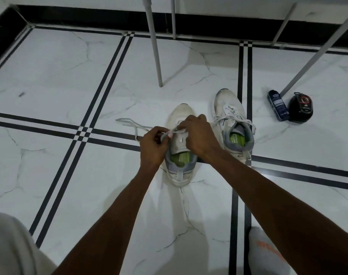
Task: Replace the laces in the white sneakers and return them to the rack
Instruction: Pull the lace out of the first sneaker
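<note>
Two white sneakers with green insoles stand on the marble floor, toes pointing away from me. The left sneaker (180, 171) is under both hands. My left hand (153, 144) pinches a grey-white lace (129, 124) at the shoe's left eyelets; the lace's loose end trails left across the floor. My right hand (197, 133) grips the shoe's upper over the tongue, and its fingertips are hidden. The right sneaker (231, 120) stands beside it, fully laced, untouched.
A dark blue spray can (278, 106) lies next to a round black tin (301, 108) at the right. Grey metal legs (155, 46) of a rack or chair rise behind the shoes. My knee (8, 245) and socked foot (268, 253) sit at the bottom.
</note>
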Demonstrator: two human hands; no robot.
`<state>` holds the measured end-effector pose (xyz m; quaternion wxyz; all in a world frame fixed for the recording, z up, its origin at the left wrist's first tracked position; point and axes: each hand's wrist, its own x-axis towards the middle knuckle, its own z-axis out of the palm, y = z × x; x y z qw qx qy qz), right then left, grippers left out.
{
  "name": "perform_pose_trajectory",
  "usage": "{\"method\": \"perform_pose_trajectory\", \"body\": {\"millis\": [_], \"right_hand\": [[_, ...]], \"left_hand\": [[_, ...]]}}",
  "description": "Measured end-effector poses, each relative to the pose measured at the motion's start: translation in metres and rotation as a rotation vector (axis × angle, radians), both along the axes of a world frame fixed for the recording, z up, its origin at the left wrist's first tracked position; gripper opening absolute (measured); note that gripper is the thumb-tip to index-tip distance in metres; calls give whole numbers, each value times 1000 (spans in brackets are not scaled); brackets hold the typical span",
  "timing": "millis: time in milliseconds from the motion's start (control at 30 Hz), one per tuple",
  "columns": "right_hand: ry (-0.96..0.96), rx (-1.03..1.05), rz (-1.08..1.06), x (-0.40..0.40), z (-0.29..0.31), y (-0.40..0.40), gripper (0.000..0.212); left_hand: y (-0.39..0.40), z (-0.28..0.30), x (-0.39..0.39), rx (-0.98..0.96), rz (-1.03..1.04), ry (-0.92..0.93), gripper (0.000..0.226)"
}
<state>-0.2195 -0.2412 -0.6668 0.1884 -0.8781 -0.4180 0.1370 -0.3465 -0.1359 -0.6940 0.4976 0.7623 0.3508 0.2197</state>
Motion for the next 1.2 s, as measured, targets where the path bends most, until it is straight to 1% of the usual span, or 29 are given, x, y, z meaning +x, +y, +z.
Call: {"method": "perform_pose_trajectory", "body": {"millis": [67,100,167,200,300,333,367,433,467,500,600,667,700,733,767,867,900,933,967,1000,1067,1133,1167,1200], "right_hand": [[-100,-81,60,-7,5,10,28],[-140,-124,89,-10,6,14,22],[-194,-139,117,-11,3,19,20],[-177,-91,62,-7,2,17,21],[-72,112,-327,32,-2,1,24],[-51,146,-390,44,-4,-6,22],[-6,180,-391,49,-4,-11,22],[132,276,-276,42,-1,-6,26],[155,268,-189,32,-2,1,23],[136,206,-107,21,-2,9,19],[-31,-35,58,-3,-13,24,20],[-124,-53,122,-7,-20,25,18],[-114,-12,118,-6,-20,23,16],[-64,59,41,-1,-17,20,15],[-47,132,-91,9,-12,16,14],[-56,354,-650,67,5,-6,13],[-79,421,-742,79,9,-12,12],[-109,453,-746,82,10,-12,12],[-69,452,-673,75,12,-7,15],[0,414,-548,62,7,1,18],[56,207,-264,28,-3,15,17],[-25,8,-50,-1,-16,24,20],[-71,-28,18,-9,-22,26,21],[-120,-19,61,-12,-25,26,21]], "left_hand": [[-1,2,0,3,6,-9,12],[-1,2,0,6,10,-7,12],[0,2,-1,12,3,6,11],[1,2,-2,16,-1,10,11],[7,1,-5,36,13,17,6],[9,0,-7,39,24,21,5],[11,0,-8,42,30,21,4],[10,0,-8,47,41,20,4],[10,2,-6,47,45,19,4],[9,3,-4,52,41,19,5],[4,3,-1,66,3,11,6],[4,2,-2,73,-3,15,7],[5,1,-2,73,2,17,8],[6,0,-3,66,9,17,8],[6,0,-5,56,14,15,7],[6,2,-6,37,24,15,4],[6,3,-6,38,21,17,3],[5,3,-6,45,21,15,3],[4,3,-5,48,26,12,3],[2,4,-4,49,30,10,3],[2,5,-2,65,32,7,3],[2,6,-2,79,29,12,3],[3,6,-2,84,27,16,3],[4,5,-2,87,28,19,4]]}}
